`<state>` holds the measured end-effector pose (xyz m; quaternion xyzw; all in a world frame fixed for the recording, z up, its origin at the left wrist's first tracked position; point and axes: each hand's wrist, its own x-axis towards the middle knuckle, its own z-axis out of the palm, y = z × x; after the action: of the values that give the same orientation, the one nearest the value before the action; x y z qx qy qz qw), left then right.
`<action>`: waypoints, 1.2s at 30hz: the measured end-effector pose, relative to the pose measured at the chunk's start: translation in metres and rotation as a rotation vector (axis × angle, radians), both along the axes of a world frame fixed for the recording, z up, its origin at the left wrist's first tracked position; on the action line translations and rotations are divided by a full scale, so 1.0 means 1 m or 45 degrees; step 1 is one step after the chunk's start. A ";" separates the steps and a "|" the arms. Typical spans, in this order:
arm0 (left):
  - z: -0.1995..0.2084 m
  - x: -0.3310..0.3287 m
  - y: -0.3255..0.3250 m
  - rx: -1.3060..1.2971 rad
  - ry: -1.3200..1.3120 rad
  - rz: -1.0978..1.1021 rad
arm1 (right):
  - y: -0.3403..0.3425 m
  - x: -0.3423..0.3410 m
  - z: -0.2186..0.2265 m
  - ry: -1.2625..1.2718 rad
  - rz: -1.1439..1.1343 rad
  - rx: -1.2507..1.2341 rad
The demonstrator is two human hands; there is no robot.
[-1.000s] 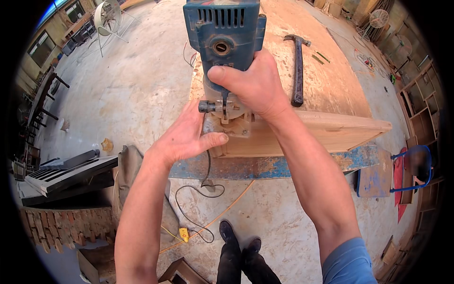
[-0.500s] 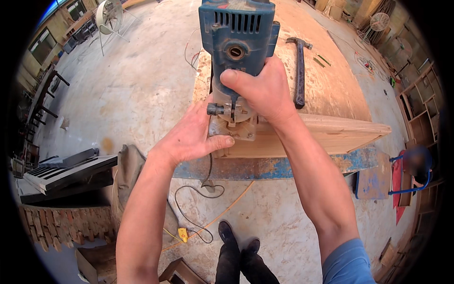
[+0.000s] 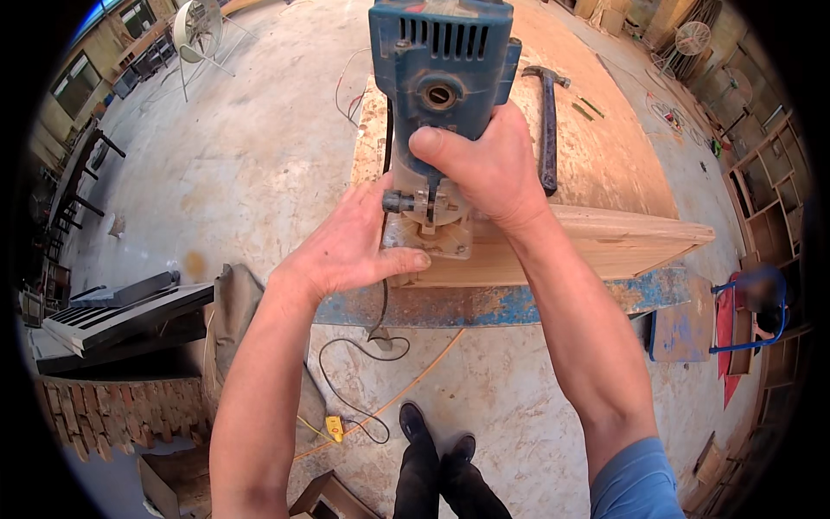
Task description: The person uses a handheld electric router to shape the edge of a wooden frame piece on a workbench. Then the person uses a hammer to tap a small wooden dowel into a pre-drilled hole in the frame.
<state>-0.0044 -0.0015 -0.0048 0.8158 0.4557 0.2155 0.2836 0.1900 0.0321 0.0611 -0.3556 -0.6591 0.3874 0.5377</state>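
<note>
The right hand (image 3: 497,173) has its fingers wrapped around the trim router (image 3: 445,73), whose long axis rises above the wooden panel's (image 3: 596,238) left end, by the counter's (image 3: 467,310) near edge. The left hand (image 3: 337,242), nearer its base, spreads its thumb; fingertips hidden, grip unclear.

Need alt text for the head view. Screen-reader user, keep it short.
A right hand grips a blue handheld power tool at the left end of a wooden piece, while the left hand is at the tool's clear base. Beyond the piece, a hammer lies on a wooden surface.
</note>
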 end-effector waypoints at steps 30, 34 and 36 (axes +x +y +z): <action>0.000 -0.002 0.000 0.119 0.019 -0.006 | 0.009 -0.005 0.003 -0.031 -0.024 0.000; 0.003 0.000 0.000 0.110 0.002 -0.009 | 0.009 -0.004 0.005 -0.036 -0.024 -0.026; 0.004 0.000 0.000 0.075 0.010 -0.003 | 0.007 -0.003 0.004 -0.027 -0.020 -0.023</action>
<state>-0.0040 -0.0011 -0.0005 0.8251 0.4494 0.2253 0.2580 0.1868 0.0391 0.0656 -0.3698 -0.6582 0.3854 0.5305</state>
